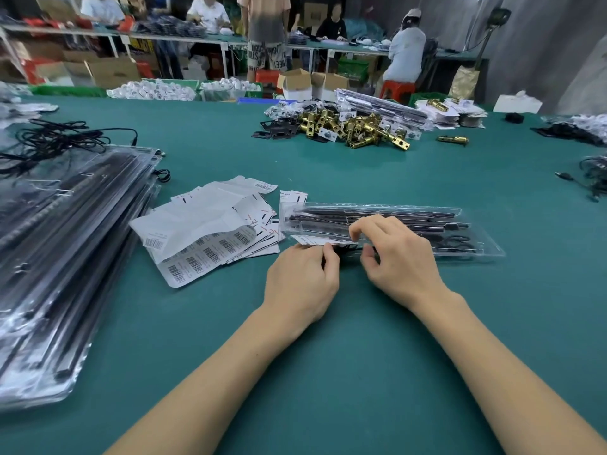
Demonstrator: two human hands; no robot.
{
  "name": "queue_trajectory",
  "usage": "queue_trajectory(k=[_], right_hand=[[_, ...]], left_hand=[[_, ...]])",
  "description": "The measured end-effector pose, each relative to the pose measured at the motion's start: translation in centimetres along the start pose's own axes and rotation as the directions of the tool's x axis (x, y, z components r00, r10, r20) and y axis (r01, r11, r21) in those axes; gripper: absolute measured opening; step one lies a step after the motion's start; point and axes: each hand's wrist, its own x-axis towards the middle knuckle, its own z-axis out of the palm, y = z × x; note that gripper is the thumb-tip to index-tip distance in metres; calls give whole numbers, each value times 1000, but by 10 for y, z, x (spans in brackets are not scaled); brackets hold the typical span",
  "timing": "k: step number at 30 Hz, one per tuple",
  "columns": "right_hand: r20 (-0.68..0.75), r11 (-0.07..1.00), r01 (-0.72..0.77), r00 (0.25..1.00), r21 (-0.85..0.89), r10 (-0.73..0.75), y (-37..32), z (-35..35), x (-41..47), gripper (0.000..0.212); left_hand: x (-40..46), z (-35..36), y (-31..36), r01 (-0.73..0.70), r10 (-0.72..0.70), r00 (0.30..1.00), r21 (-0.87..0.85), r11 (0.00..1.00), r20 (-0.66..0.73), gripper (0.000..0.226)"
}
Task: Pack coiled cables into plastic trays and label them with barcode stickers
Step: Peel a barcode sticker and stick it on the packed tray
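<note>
A clear plastic tray (466,234) with black rods and a coiled black cable lies flat on the green table (328,356), just beyond my hands. A white card (308,239) lies along the tray's near left edge. My left hand (300,279) pinches the near edge of this card with curled fingers. My right hand (394,257) has its fingers curled over the tray's near edge and pinches there; what sits under the fingertips is hidden. Barcode sticker sheets (203,254) lie in a loose pile to the left of the tray.
A tall stack of packed clear trays (65,251) fills the left side. Loose black cables (59,139) lie behind it and at the far right (591,178). Brass latch parts (361,129) are heaped at the back centre. People work at tables beyond.
</note>
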Motion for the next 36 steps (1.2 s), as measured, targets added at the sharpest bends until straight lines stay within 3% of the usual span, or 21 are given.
queue_trajectory(k=[5, 8, 10, 15, 21, 25, 28, 36], right_hand=[[-62, 995, 57, 997, 79, -53, 4, 4, -5, 30], [-65, 990, 75, 996, 119, -67, 1, 5, -4, 13], [-133, 994, 55, 990, 97, -42, -1, 5, -4, 5], [-237, 1000, -19, 971, 8, 20, -4, 4, -7, 9], [-109, 998, -20, 994, -62, 13, -8, 4, 4, 27], [18, 996, 72, 997, -56, -71, -4, 0, 14, 19], [-18, 992, 103, 994, -80, -104, -5, 1, 12, 23], [-17, 989, -13, 1000, -149, 11, -15, 8, 12, 17]], left_hand=[[2, 2, 0, 32, -32, 999, 10, 999, -28, 49], [2, 3, 0, 13, -12, 999, 32, 999, -36, 48], [1, 4, -1, -6, 7, 999, 29, 1000, -37, 45], [-1, 3, -5, -87, 89, 995, 56, 995, -34, 35], [-4, 2, -5, -124, 124, 992, 93, 988, 13, 31], [-4, 1, -6, -123, 119, 992, 115, 986, 41, 33], [-3, 0, -7, -155, 148, 987, 121, 980, 68, 32], [-2, 0, -3, -196, 174, 978, 227, 954, 111, 32]])
